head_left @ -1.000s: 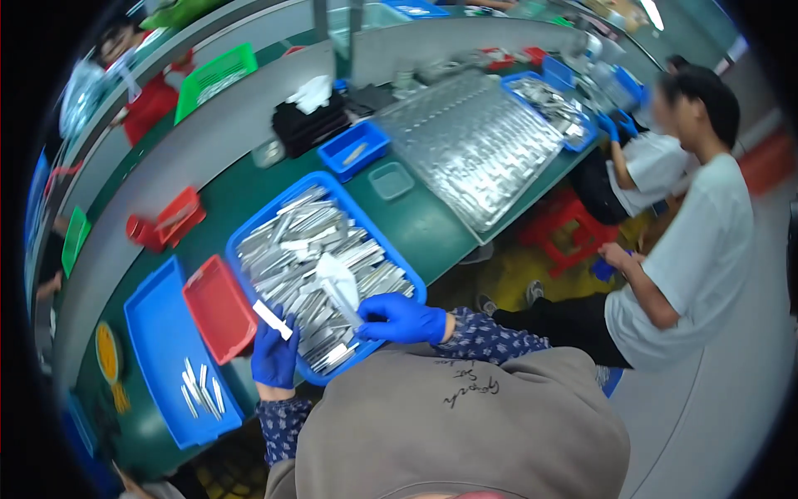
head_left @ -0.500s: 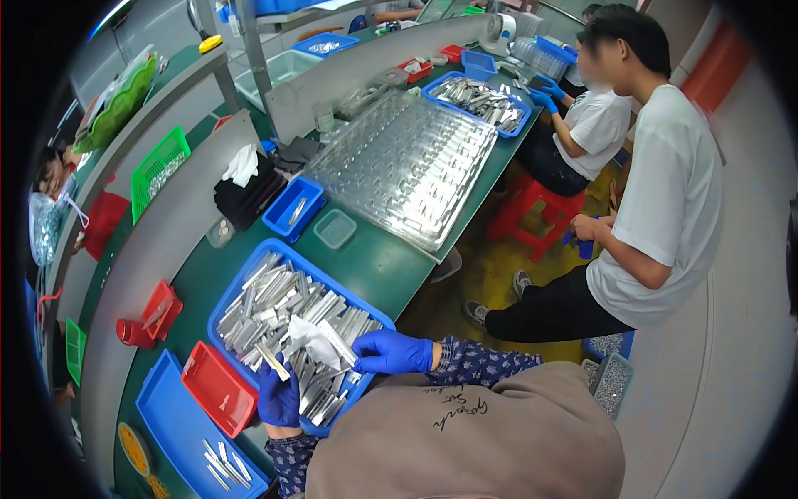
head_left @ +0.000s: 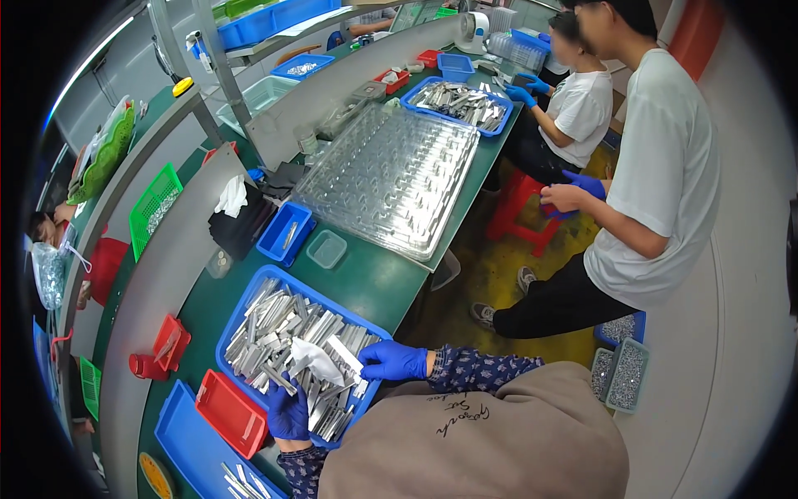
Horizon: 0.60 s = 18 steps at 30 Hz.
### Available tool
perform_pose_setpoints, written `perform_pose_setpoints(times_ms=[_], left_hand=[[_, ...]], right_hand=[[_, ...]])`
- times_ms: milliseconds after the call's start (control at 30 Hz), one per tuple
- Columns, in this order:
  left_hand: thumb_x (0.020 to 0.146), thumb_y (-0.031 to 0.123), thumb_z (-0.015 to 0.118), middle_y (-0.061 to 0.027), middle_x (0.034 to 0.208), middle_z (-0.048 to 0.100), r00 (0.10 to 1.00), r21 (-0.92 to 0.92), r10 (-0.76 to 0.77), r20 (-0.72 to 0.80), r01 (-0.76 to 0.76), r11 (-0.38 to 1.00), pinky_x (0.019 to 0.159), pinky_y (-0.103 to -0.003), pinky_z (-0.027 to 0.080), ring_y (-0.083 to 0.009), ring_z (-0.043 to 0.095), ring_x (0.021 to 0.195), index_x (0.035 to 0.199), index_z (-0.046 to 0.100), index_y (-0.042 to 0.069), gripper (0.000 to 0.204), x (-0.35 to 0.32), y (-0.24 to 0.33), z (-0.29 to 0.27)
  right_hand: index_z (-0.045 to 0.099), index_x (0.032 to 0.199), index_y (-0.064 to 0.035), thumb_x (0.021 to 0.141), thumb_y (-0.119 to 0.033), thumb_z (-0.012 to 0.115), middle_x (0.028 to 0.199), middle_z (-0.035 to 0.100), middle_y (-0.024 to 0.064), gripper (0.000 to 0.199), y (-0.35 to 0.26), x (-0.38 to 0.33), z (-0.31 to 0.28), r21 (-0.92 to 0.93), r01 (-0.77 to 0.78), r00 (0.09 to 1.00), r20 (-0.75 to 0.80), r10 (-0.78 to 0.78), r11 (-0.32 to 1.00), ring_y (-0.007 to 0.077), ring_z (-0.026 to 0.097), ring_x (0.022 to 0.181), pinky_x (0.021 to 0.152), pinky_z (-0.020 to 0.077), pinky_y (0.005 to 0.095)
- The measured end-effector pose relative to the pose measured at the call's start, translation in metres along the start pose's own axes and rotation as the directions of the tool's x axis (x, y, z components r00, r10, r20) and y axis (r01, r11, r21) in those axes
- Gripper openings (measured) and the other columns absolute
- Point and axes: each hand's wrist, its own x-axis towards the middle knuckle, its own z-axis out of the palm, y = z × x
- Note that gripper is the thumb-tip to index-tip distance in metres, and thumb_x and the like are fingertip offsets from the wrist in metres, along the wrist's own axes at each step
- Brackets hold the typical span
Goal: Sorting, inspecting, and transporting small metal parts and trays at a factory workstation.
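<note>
Silvery metal strips [head_left: 274,328] lie piled in a large blue tray [head_left: 223,348] on the bench before me. My right hand [head_left: 394,361], in a blue glove, pinches the end of a flat, bright strip [head_left: 344,356] at the tray's right edge. At the near left side of the pile, my left hand [head_left: 288,413], gloved too, closes around a narrow metal strip [head_left: 279,380]; its lower end is hidden by the fingers. Between both hands a crumpled white cloth or paper [head_left: 316,363] rests on the strips.
Left of the tray stand a red tray [head_left: 212,389] and a long blue tray [head_left: 179,424] with a few strips. Beyond are a small blue bin [head_left: 270,243], a clear tub [head_left: 327,249] and clear plastic trays [head_left: 382,175]. A person [head_left: 665,166] stands right; another sits [head_left: 573,116] farther along.
My view has shifted, so the scene sits differently. The strip in my left hand has come down closer to the pile. The standing person's gloved hands have risen.
</note>
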Motion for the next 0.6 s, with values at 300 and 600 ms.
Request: perform_pose_setpoints(times_ms=[300, 600], left_hand=[[0.077, -0.004, 0.047, -0.0159, 0.108, 0.052, 0.999, 0.034, -0.049, 0.017, 0.048, 0.998, 0.086, -0.038, 0.043, -0.0269, 0.053, 0.096, 0.117, 0.041, 0.003, 0.041, -0.003, -0.005, 0.003], [0.075, -0.002, 0.047, -0.0142, 0.105, 0.053, 0.996, 0.086, -0.091, 0.01, 0.089, 0.992, 0.084, -0.04, 0.043, -0.027, 0.053, 0.095, 0.12, 0.038, 0.005, 0.046, -0.004, -0.009, 0.009]], right_hand=[[0.056, 0.075, -0.0024, 0.071, -0.023, 0.054, 0.067, 0.055, 0.0108, 0.021, 0.025, 0.003, 0.007, -0.095, -0.016, 1.0, 0.002, 0.016, 0.995, 0.0183, 0.055, 0.06, 0.058, 0.0432, 0.0289], [0.056, 0.076, -0.0024, 0.073, -0.021, 0.054, 0.068, 0.055, 0.0087, 0.018, 0.027, 0.005, 0.002, -0.113, -0.017, 0.999, 0.045, 0.022, 0.993, 0.0158, 0.055, 0.061, 0.058, 0.0436, 0.0276]])
